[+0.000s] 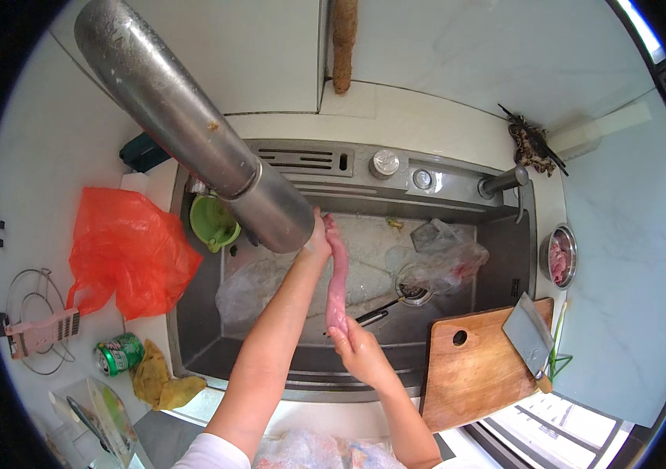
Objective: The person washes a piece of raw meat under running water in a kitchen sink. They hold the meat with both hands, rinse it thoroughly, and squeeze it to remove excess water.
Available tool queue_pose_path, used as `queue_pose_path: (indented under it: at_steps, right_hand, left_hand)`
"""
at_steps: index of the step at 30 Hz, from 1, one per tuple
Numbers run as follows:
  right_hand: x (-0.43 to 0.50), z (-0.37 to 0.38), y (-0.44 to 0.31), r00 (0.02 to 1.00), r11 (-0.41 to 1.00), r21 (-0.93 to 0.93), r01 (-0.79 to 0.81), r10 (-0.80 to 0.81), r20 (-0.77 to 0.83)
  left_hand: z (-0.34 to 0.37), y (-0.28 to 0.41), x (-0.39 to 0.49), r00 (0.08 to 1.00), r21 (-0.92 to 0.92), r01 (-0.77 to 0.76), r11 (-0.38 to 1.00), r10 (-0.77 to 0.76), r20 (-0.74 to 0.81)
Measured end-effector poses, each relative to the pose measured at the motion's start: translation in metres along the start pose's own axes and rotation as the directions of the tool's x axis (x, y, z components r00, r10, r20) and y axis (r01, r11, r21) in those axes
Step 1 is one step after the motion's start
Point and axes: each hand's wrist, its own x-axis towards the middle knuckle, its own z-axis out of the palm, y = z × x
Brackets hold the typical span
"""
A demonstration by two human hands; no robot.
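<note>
A long pink strip of raw meat [337, 275] stretches between my two hands above the sink basin [374, 234]. My right hand [363, 354] grips its near end, thumb on top. At the far end, my left hand [320, 239] holds the strip. The large metal faucet spout [274, 211] partly covers that hand. Beneath the meat, a dark slim utensil [377, 313] lies in the basin near the drain [413, 288]. A crumpled clear plastic bag [450, 258] partly overlaps the drain, and another clear bag [248, 293] lies at the left.
A wooden cutting board [467, 375] with a cleaver [527, 331] on it overlaps the sink's right front corner. A metal bowl of meat [559, 258] stands at right. Left are a green strainer [214, 221], a red plastic bag [128, 246], a can [119, 354] and a cloth [163, 381].
</note>
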Motion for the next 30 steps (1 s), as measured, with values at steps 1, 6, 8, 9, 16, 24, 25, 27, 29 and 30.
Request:
queue_pose_path:
  at_steps: [1, 6, 8, 9, 16, 24, 25, 27, 29, 30]
  right_hand:
    - [-0.003, 0.004, 0.0, 1.0, 1.0, 0.004, 0.017, -0.017, 0.002]
    - [0.02, 0.01, 0.029, 0.949, 0.615, 0.744, -0.261, 0.306, 0.08]
    - [0.045, 0.017, 0.022, 0.936, 0.563, 0.77, -0.3, 0.328, 0.125]
    - [0.058, 0.02, 0.019, 0.93, 0.538, 0.782, -0.315, 0.338, 0.142]
    - [0.144, 0.033, -0.017, 0.932, 0.714, 0.601, -0.358, 0.239, 0.271]
    - [0.123, 0.025, 0.022, 0.986, 0.987, 0.018, 0.159, -0.16, 0.046]
    - [0.117, 0.027, 0.026, 0.949, 0.942, -0.128, 0.312, -0.314, -0.003]
    - [0.095, 0.028, 0.022, 0.971, 0.967, -0.113, 0.228, -0.234, -0.043]
    - [0.078, 0.028, 0.016, 0.984, 0.985, -0.082, 0.155, -0.161, -0.074]
    - [0.072, 0.027, 0.017, 0.988, 0.991, -0.06, 0.123, -0.128, -0.087]
  left_hand:
    - [-0.005, 0.001, 0.003, 0.994, 0.027, -0.043, 0.999, 0.04, 0.098]
    - [-0.016, 0.007, -0.028, 0.964, 0.216, -0.003, 0.976, -0.055, 0.261]
    - [-0.03, 0.011, -0.02, 0.98, 0.05, -0.085, 0.995, 0.074, 0.186]
    - [-0.038, 0.012, -0.016, 0.98, -0.029, -0.128, 0.991, 0.131, 0.147]
    - [-0.106, 0.016, 0.027, 0.962, 0.065, -0.206, 0.976, 0.19, 0.195]
    - [-0.076, 0.019, -0.014, 0.735, 0.209, 0.014, 0.978, -0.151, 0.661]
    - [-0.074, 0.021, -0.008, 0.732, 0.257, 0.016, 0.966, -0.187, 0.655]
    - [-0.069, 0.018, -0.001, 0.733, 0.205, 0.164, 0.965, -0.258, 0.63]
    - [-0.059, 0.018, 0.003, 0.755, 0.202, 0.229, 0.952, -0.305, 0.58]
    - [-0.051, 0.018, 0.003, 0.781, 0.231, 0.224, 0.947, -0.316, 0.539]
